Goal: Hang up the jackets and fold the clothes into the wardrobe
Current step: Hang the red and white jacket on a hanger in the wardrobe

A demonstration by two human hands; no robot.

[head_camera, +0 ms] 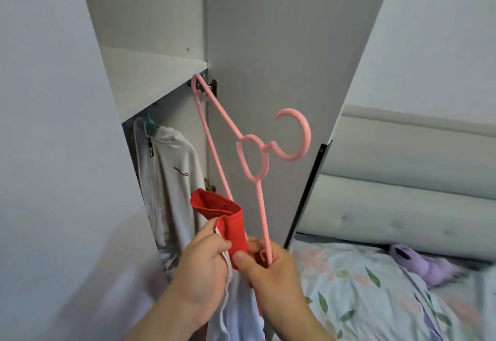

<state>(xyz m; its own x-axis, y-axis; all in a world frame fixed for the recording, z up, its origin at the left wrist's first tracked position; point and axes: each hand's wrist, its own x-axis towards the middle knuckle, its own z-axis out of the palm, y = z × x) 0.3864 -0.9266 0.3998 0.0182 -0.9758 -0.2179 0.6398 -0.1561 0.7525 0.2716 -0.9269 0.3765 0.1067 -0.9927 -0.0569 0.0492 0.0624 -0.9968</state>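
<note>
Left hand [201, 268]: grips the white and red fabric jacket [236, 308] just below its red stand-up collar [230, 222].
Right hand [271, 268]: holds one arm of the pink plastic hanger [268, 148]; thumb pressed on the collar.
Hanger: tilted, hook pointing right, far tip near the grey wardrobe shelf [150, 77].
Wardrobe: pale grey zip hoodie [171, 169] hangs on a teal hanger [150, 126].
Right side: floral duvet [362, 287], purple plush toy [424, 263], padded headboard [402, 193].

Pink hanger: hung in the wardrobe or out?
Out. The right hand grips one arm of the pink hanger, and its hook points into open air, catching nothing. The left hand holds the red-collared jacket.
</note>
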